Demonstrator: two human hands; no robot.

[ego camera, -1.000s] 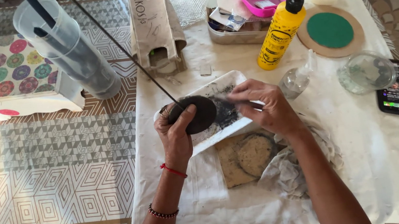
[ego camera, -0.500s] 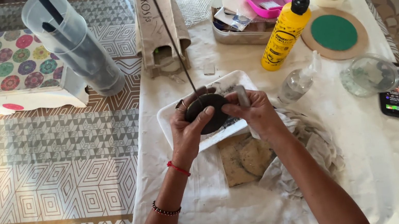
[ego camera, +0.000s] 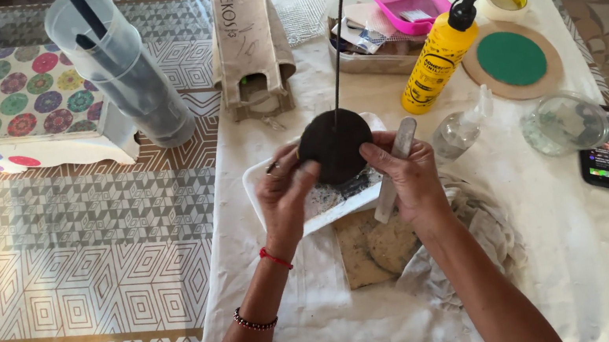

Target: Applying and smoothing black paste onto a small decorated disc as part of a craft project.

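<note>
Both my hands hold up a black round disc (ego camera: 334, 145) with a thin dark rod (ego camera: 339, 31) standing out of its middle. My left hand (ego camera: 285, 194) grips the disc's left edge. My right hand (ego camera: 403, 175) pinches its right edge and also holds a flat pale stick (ego camera: 396, 168) against the palm. The disc hangs over a white tray (ego camera: 326, 211) smeared with dark specks. Below the tray lie a brown square pad (ego camera: 357, 251) and a round brownish piece (ego camera: 394, 242).
A yellow glue bottle (ego camera: 438, 61), a green disc on a wooden round (ego camera: 513, 58), a tape roll (ego camera: 503, 0), a clear spray bottle (ego camera: 461, 129), a glass jar (ego camera: 561, 124), a phone (ego camera: 608, 152), a tall plastic jug (ego camera: 126, 73), a spotted box (ego camera: 22, 107), a cloth bag (ego camera: 248, 44).
The disc was lying low over the tray with its rod slanting left; both hands have lifted and turned it, so the rod now points almost straight up.
</note>
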